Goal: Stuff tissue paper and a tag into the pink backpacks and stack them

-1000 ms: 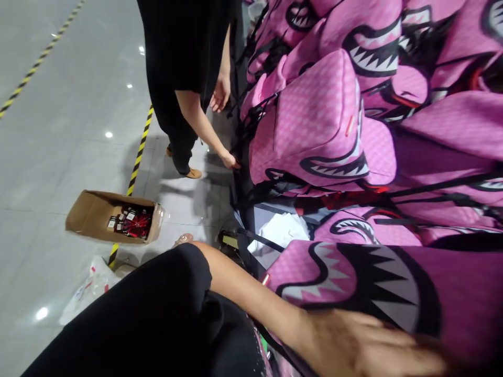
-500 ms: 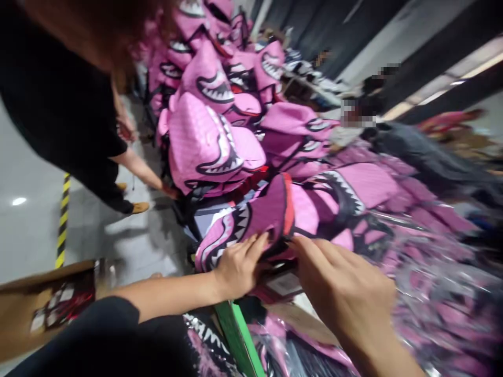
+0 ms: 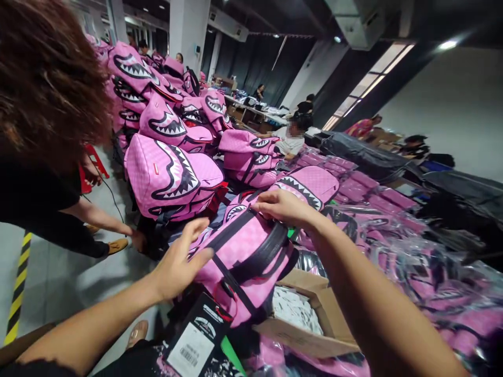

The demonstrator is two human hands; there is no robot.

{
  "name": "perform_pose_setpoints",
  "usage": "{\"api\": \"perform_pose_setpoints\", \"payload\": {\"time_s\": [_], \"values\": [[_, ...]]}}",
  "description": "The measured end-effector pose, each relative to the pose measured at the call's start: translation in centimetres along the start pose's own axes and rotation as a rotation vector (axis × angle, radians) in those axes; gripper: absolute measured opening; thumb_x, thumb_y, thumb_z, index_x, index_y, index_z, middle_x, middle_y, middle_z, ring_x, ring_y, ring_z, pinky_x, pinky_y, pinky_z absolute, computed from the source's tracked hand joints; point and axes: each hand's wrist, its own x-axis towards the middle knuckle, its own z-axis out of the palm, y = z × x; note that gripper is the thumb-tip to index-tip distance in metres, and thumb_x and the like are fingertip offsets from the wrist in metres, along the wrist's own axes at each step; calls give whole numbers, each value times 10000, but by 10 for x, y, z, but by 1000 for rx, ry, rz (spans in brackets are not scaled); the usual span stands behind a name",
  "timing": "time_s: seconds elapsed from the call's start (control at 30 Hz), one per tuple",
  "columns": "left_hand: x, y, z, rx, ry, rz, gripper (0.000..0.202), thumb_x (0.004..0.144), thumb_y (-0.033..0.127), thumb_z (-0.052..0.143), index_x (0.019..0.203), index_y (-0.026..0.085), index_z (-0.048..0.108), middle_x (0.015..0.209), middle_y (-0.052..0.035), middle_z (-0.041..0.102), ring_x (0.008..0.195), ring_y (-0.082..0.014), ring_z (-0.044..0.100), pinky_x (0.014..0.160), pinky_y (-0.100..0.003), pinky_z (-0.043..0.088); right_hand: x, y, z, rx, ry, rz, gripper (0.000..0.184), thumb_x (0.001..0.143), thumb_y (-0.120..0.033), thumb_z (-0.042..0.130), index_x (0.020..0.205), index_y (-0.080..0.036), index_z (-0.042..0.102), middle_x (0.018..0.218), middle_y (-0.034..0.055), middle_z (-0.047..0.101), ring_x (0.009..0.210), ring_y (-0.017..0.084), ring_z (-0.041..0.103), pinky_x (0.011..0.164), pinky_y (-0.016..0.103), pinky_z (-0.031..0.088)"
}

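A pink checked backpack (image 3: 243,251) with black straps and trim lies before me, its back and shoulder straps showing. My right hand (image 3: 281,207) pinches the backpack's dark far edge; the exact spot under the fingertips is hidden. Beside the backpack's left end, my left hand (image 3: 178,264) is open, thumb and fingers apart, the thumb over or against its side. A black hang tag (image 3: 202,317) with a white barcode label hangs from the bag toward me. Right of the bag stands an open cardboard box (image 3: 340,309) holding small white packets (image 3: 296,309).
Pink shark-mouth backpacks (image 3: 168,173) are heaped ahead. Plastic-wrapped pink bags (image 3: 424,288) spread on the right. A person in black (image 3: 43,199) bends close on my left, one arm reaching toward the heap. Yellow-black tape (image 3: 18,293) marks the floor. Other people work farther back.
The backpack has been turned so that its strapped back shows. My left hand has come off it and opened. My right hand has moved to its far edge. The box of white packets now shows.
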Motion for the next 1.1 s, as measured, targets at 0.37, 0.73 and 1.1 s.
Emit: {"api": "perform_pose_setpoints", "payload": {"time_s": [0.37, 0.73, 1.1], "values": [[56, 26, 12, 270, -158, -135, 361, 972, 428, 461, 944, 171, 713, 838, 4, 703, 779, -167, 627, 702, -241, 443, 76, 127, 33, 317, -218, 162, 475, 657, -577, 753, 544, -199, 488, 461, -62, 394, 448, 72, 331, 471, 234, 260], [116, 58, 9, 614, -233, -192, 490, 931, 515, 503, 1289, 223, 665, 1250, -79, 708, 1125, -287, 651, 932, -345, 477, 49, 79, -5, -110, 180, -157, 261, 830, -357, 544, 645, -181, 599, 603, 3, 547, 592, 112, 453, 542, 254, 259], [134, 62, 41, 746, -227, -177, 332, 932, 400, 503, 868, 194, 755, 779, -47, 734, 756, -201, 657, 665, -267, 403, 81, 171, 89, 283, -46, 161, 358, 762, -420, 659, 544, -195, 487, 423, -60, 380, 446, 88, 364, 475, 212, 317]]}}
